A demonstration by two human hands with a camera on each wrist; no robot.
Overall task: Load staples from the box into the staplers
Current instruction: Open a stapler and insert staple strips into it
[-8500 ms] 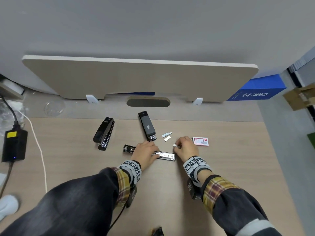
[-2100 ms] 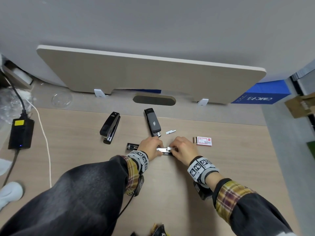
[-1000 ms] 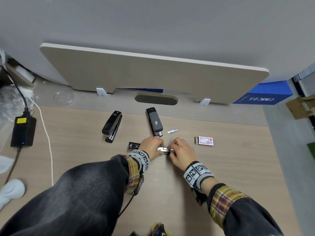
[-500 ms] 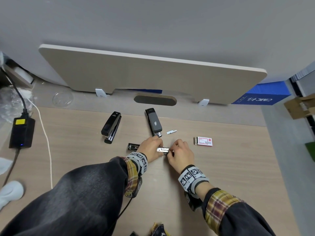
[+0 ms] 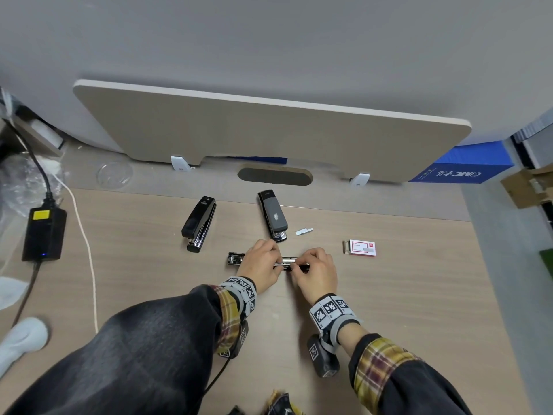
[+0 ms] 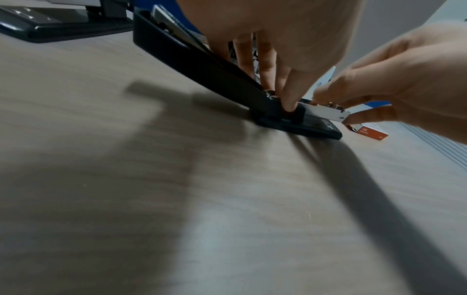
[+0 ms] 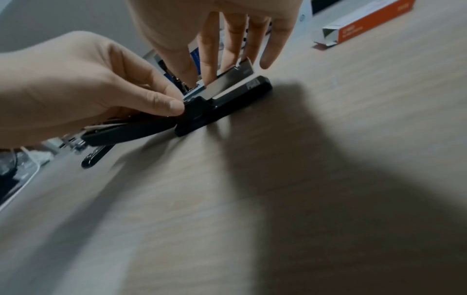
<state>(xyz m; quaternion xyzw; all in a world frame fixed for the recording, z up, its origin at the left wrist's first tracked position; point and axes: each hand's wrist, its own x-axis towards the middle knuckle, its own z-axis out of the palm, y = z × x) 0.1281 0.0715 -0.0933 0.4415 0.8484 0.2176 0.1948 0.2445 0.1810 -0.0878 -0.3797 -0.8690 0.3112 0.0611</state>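
Head view shows the opened stapler [image 5: 236, 259] lying near mid-desk, left hand [image 5: 261, 262] gripping its hinge, right hand [image 5: 314, 269] pinching the metal magazine [image 5: 288, 260], probably seating staples; next, likely swing the cover shut.

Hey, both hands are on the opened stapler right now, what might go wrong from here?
1. The right hand has fingertips at the metal staple channel of the opened stapler; if the lid snaps shut, they may get pinched.
2. Only the left hand steadies the stapler, so it might slide on the smooth desk.
3. The loose staple strip beside the closed stapler could be knocked away.
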